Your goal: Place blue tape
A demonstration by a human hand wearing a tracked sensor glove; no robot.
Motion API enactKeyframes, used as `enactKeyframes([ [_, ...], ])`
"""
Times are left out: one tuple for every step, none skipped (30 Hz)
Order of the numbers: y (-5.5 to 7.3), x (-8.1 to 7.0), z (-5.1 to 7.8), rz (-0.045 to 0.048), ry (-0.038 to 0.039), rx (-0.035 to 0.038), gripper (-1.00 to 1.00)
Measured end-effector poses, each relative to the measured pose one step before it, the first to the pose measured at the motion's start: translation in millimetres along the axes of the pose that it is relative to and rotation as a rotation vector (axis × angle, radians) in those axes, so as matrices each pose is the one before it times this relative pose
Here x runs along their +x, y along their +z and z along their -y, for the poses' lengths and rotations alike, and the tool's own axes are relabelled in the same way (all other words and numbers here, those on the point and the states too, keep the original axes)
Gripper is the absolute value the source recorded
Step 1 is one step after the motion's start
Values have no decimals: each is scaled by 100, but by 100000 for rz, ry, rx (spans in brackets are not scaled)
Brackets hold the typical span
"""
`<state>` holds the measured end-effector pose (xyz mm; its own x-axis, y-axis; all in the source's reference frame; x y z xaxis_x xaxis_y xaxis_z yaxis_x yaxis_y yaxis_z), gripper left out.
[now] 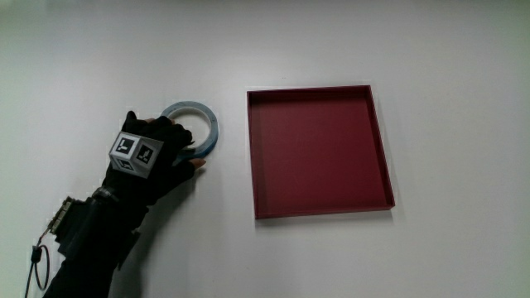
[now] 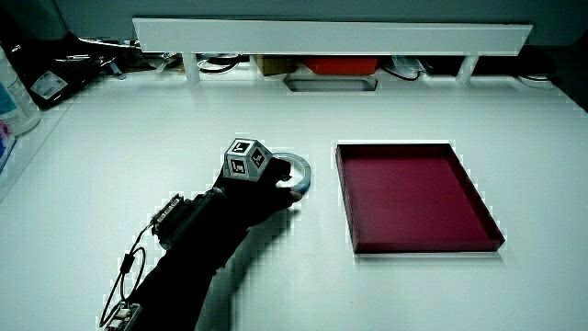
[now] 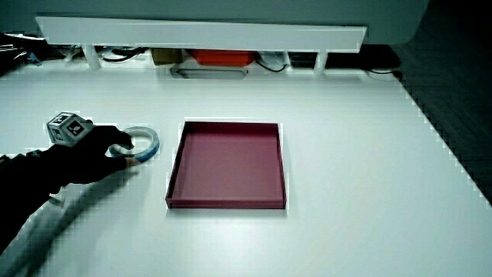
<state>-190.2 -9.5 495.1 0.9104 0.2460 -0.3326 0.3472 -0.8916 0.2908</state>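
Note:
A blue tape ring [image 1: 212, 124] lies flat on the white table beside an empty dark red square tray [image 1: 319, 149]. The black-gloved hand [image 1: 161, 153], with a patterned cube [image 1: 135, 154] on its back, rests over the part of the ring nearest the person, and its fingers are curled onto the ring's rim. In both side views the tape [image 2: 301, 170] [image 3: 151, 138] sits on the table under the fingertips of the hand [image 2: 266, 188] [image 3: 104, 150], a short gap from the tray [image 2: 413, 193] [image 3: 227, 165]. The ring's covered part is hidden.
A low white partition [image 2: 331, 37] [image 3: 200, 32] runs along the table's edge farthest from the person, with cables and small items under it. A bottle [image 2: 14, 92] and clutter stand at a table corner. A cable [image 1: 37, 257] hangs from the forearm.

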Motion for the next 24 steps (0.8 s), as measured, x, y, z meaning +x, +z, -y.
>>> enactKeyframes([
  [287, 41, 180, 491, 421, 1431, -68],
  [325, 16, 135, 2407, -956, 674, -71],
  [770, 385, 250, 554, 1128, -31, -75],
  [655, 449, 256, 935, 488, -1041, -79],
  [433, 356, 273, -123, -421, -1671, -82],
  [423, 312, 309, 820, -253, -776, -86],
  [661, 584, 429, 1356, 1362, -2391, -89],
  [219, 329, 398, 593, -178, -2117, -93],
  [-444, -235, 390, 5114, 809, -5142, -96],
  [435, 671, 755, 1593, 2052, -1582, -100],
  [-533, -226, 453, 5135, -3413, 1405, -100],
  [778, 1319, 766, -4523, 301, -4162, -100],
  [804, 1281, 803, -4523, 301, -4162, -100],
  [-302, 170, 458, 2299, 32, -1575, -100],
  [-313, 163, 453, 2299, 32, -1575, -100],
  [371, 769, 591, -4371, -2771, -1289, -100],
  [-1320, -851, 236, 11207, 4517, -6262, -100],
  [261, 666, 602, -4229, -1740, 1194, -100],
  [296, 664, 587, -4229, -1740, 1194, -100],
  [331, 661, 572, -4229, -1740, 1194, -100],
  [59, 235, 308, 988, -1859, -483, -100],
  [-990, -668, 164, 5195, -67, 351, -100],
  [748, 951, 470, -3764, 698, -2195, -100],
  [200, 395, 352, -2076, -1351, 1349, -100],
])
